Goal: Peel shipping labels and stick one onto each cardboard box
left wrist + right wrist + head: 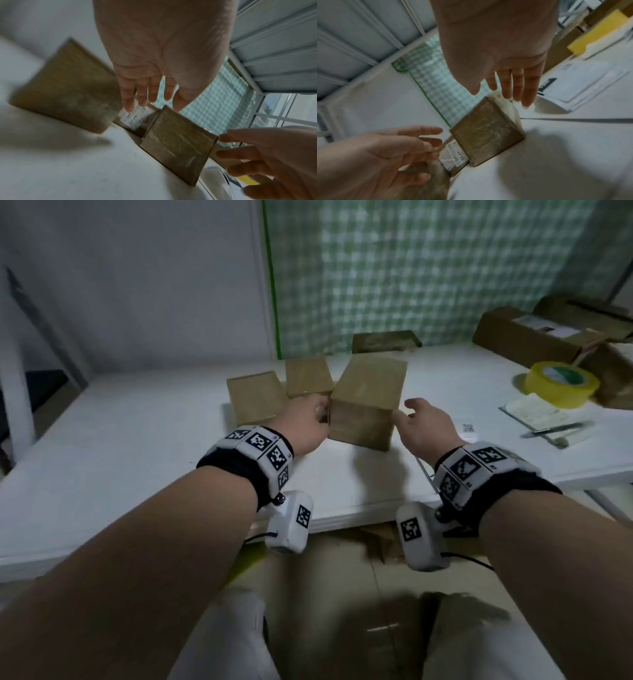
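Three plain cardboard boxes stand close together on the white table: a left box, a small back box and a larger right box. My left hand is at the large box's left edge with straight fingers. Those fingers reach towards a white printed label on a box face in the gap; I cannot tell which box. My right hand is open at the large box's right edge. The label also shows in the right wrist view.
A yellow tape roll sits at the right, with paper sheets and a pen in front of it. Bigger cardboard parcels are stacked at the back right. A flat brown piece lies behind the boxes, against the checked wall.
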`<state>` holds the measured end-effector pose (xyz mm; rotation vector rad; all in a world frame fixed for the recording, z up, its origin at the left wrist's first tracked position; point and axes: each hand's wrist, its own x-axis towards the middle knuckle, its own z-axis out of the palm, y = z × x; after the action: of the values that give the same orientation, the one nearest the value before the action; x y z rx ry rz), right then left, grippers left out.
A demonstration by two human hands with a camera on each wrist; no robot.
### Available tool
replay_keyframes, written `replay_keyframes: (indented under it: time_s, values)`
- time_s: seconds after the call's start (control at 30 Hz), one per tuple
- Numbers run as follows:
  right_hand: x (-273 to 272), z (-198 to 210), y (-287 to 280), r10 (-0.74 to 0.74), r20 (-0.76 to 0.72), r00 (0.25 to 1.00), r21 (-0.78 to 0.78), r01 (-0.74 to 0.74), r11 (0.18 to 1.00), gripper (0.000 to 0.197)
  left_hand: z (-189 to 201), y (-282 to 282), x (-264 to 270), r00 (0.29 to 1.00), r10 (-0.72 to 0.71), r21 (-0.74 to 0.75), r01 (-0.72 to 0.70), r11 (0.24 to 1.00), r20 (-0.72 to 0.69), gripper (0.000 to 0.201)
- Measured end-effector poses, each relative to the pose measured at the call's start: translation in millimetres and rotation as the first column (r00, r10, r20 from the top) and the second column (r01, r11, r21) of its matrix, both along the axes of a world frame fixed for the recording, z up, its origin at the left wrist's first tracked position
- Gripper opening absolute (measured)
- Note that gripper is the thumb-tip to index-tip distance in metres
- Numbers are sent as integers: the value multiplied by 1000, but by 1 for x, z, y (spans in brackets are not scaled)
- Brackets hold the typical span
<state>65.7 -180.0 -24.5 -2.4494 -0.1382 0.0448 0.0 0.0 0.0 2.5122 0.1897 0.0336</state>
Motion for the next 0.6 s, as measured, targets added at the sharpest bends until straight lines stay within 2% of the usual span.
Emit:
replay_keyframes:
  time_s: [0.2,0.37,0.47,0.6]
  values:
    - [38,-11,9,-38,-133,990,177,62,982,62,-16,-7,39,1000,-2,-182,-3,983,-25,61]
    - [53,-9,10,-27,-144,989,216,58,975,57,-15,-12,54,998,59,-290,-50,956,21,51]
    - [54,-5,5,-47,-140,989,193,74,978,46,-13,-14,59,997,67,-277,-57,959,25,51]
    - [51,-3,-1,-59,-146,988,147,81,986,47,-13,-14,58,999,33,-205,-35,978,-10,55]
